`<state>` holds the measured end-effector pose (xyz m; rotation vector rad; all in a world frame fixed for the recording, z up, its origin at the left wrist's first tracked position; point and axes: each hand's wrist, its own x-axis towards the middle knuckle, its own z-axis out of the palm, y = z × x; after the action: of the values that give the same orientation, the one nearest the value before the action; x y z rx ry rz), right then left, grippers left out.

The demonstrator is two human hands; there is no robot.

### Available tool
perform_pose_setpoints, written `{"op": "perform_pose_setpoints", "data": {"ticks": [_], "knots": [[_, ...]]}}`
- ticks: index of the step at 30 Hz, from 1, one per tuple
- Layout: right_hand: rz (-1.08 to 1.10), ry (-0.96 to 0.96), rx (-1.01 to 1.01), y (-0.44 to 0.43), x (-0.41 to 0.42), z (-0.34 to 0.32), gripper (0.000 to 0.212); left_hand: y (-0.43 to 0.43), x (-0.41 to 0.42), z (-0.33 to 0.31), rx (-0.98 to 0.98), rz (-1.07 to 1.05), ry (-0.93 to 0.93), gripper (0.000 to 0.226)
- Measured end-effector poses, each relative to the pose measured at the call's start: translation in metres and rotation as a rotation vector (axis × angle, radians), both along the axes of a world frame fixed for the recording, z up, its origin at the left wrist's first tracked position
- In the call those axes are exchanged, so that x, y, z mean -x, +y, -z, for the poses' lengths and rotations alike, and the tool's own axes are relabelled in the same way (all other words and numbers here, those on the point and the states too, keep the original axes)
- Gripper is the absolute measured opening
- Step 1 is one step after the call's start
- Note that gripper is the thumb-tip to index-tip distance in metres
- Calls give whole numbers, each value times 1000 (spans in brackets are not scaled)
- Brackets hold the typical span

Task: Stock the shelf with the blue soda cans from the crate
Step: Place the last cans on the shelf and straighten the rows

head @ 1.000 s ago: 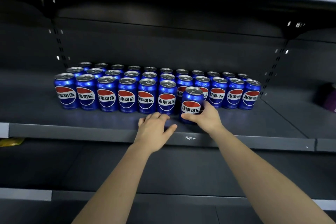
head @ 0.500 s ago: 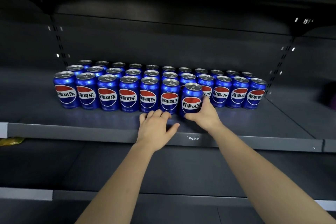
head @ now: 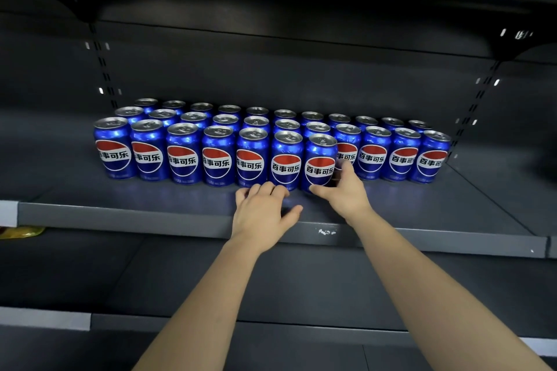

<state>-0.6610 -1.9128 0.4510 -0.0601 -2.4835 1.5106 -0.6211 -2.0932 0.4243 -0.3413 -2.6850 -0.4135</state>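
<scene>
Many "百事可乐" cans (head: 217,161) — right hand (head: 346,194) round one

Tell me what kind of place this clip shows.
Probably a shop or stockroom: a grey metal shelf on slotted uprights, holding rows of identical blue soda cans, labels facing out.

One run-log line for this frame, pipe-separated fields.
right hand: grips blue can beside shelved cans | left hand: rests on shelf, holds nothing | step: placing | crate: not in view
</scene>
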Motion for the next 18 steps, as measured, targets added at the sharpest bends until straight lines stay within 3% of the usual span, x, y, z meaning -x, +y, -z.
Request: {"op": "perform_pose_setpoints", "data": {"ticks": [10,16,18], "knots": [[32,4,-63,-2,-12,-6,76,-2,-11,-5,-137,5,-11,46],[78,42,-22,18,-37,-8,53,2,-40,-5,-144,-35,-39,44],[82,50,96,26,-46,-10,44,8,-53,-3,-150,-29,-38,45]]}}
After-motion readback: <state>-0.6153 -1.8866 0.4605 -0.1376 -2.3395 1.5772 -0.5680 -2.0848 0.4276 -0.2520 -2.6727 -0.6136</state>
